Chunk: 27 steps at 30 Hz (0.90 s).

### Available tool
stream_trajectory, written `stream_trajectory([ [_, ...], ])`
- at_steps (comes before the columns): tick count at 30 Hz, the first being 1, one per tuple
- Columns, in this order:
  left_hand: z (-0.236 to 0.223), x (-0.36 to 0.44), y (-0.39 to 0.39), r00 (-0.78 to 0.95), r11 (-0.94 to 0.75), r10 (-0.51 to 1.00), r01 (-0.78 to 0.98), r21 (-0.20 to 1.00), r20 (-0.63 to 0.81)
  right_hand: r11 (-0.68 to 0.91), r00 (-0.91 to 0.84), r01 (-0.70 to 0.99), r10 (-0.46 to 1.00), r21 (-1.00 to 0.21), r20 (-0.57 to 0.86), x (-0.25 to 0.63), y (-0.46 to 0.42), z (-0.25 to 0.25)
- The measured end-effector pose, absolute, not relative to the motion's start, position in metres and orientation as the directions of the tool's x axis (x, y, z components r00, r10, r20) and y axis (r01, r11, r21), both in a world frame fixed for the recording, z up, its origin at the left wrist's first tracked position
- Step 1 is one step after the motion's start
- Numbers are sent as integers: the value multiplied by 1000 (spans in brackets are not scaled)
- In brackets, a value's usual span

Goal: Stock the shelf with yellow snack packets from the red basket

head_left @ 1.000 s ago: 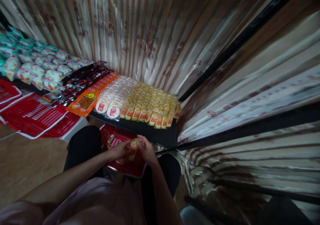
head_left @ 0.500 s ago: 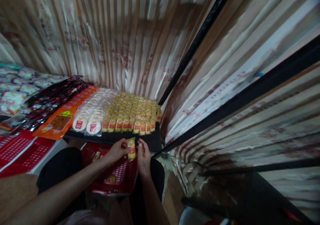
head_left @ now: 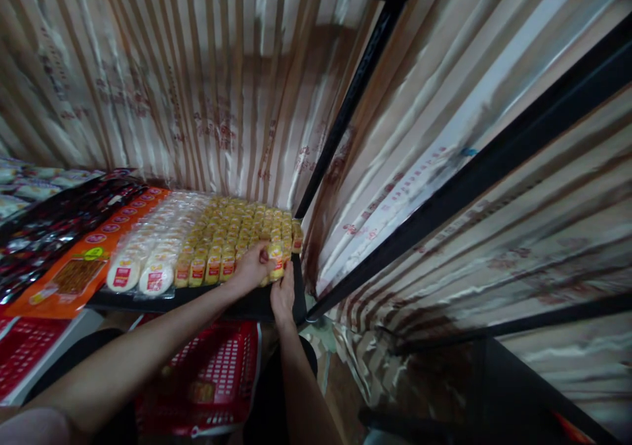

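My left hand point(head_left: 253, 267) is closed on a small yellow snack packet point(head_left: 276, 259) with a red-and-white label, pinching it at its left side. Close against the packet's lower right edge is my right hand point(head_left: 283, 296), its thumb and fingers around the bottom of it. The packet is held at the front of the right-hand rows of matching yellow packets point(head_left: 213, 266) on a black shelf point(head_left: 222, 303). Some of those front packets are hidden behind my hands.
Left of the yellow packets lie rows of round white packets point(head_left: 157, 278), an orange bag point(head_left: 79, 274) and dark shiny packs point(head_left: 64, 214). Below the shelf is a red basket point(head_left: 232, 359) with a few packets inside. Black frame bars point(head_left: 444, 188) and striped sheeting point(head_left: 222, 70) close off the back and right.
Both hands have moved forward and up from over the basket to the shelf rows, carrying the yellow packet. My right hand has come up against it. The view has shifted slightly.
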<state>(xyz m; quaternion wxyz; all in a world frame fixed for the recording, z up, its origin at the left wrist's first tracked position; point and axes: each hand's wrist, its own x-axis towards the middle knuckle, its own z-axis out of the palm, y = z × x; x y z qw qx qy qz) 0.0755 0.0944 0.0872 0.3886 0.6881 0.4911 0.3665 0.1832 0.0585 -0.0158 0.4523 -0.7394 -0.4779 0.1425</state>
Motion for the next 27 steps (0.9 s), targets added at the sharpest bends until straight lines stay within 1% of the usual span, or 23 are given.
stream_trajectory([
  [4, 88, 111, 119, 303, -250, 945, 417, 874, 125, -162, 477, 654, 846, -739, 237, 177, 60, -20],
  [9, 87, 150, 140, 310, -292, 939, 492, 820, 148, -196, 482, 712, 835, -675, 266, 172, 56, -23],
  [11, 85, 161, 146, 327, -332, 930, 553, 764, 167, -200, 478, 720, 837, -664, 266, 172, 55, -23],
  [14, 80, 171, 153, 362, -398, 911, 654, 644, 195, -210, 487, 722, 831, -659, 269, 171, 54, -22],
  [17, 75, 173, 160, 380, -424, 902, 688, 589, 205, -221, 494, 723, 828, -655, 266, 169, 53, -18],
  [22, 71, 176, 166, 461, -522, 853, 752, 403, 245, -217, 495, 731, 821, -646, 284, 168, 53, -17],
  [27, 69, 182, 170, 447, -506, 862, 781, 365, 238, -160, 481, 745, 801, -647, 357, 169, 53, -21],
])
